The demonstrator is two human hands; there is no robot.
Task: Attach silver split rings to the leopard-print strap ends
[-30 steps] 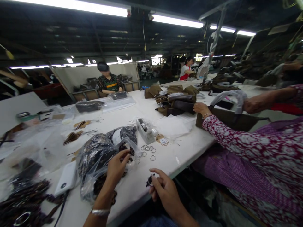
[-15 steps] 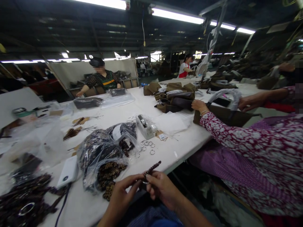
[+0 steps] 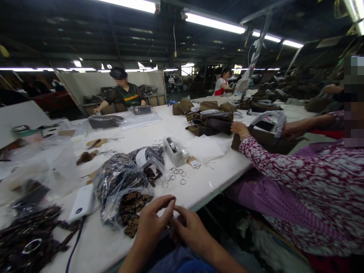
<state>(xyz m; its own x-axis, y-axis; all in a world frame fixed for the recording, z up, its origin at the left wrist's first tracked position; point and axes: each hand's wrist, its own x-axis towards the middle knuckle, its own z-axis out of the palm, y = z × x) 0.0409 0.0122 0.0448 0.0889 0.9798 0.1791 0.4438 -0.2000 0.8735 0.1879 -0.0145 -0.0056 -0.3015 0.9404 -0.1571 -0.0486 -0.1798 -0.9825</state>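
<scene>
At the near edge of the bench [image 3: 199, 191], by the head view, two bare hands come together. The left hand [image 3: 155, 218] has its grip drawn in, thumb and forefinger close at the tips. The right hand [image 3: 190, 225] comes in from three o'clock, thumb and fingers bent toward the left; what either grip pinches I cannot tell, since the fingers hide it.

At ten o'clock from them, near the left hand, leopard cloth [image 3: 132, 208] spills from the mouth of a clear bag [image 3: 118, 172]. Straight off at twelve, small metal rings [image 3: 178, 171] lie loose on the bench, most of them clustered, one slightly apart. Just beyond sits a tape dispenser [image 3: 178, 156]; at one o'clock lie tags [image 3: 195, 163], and white sheets [image 3: 206, 149] behind those.

Around nine o'clock, past the clear bag, I see a white device [image 3: 82, 203] with a cable [image 3: 76, 240], and farther out a dark heap [image 3: 25, 220] with a larger ring [image 3: 25, 251] on it.

Over at two o'clock, a co-worker's hand [image 3: 239, 129] is on a brown bag [image 3: 263, 140], beside a bag pile [image 3: 218, 123]. Across the bench, at eleven, another person [image 3: 129, 94] has one hand near a grey bundle [image 3: 105, 121].
</scene>
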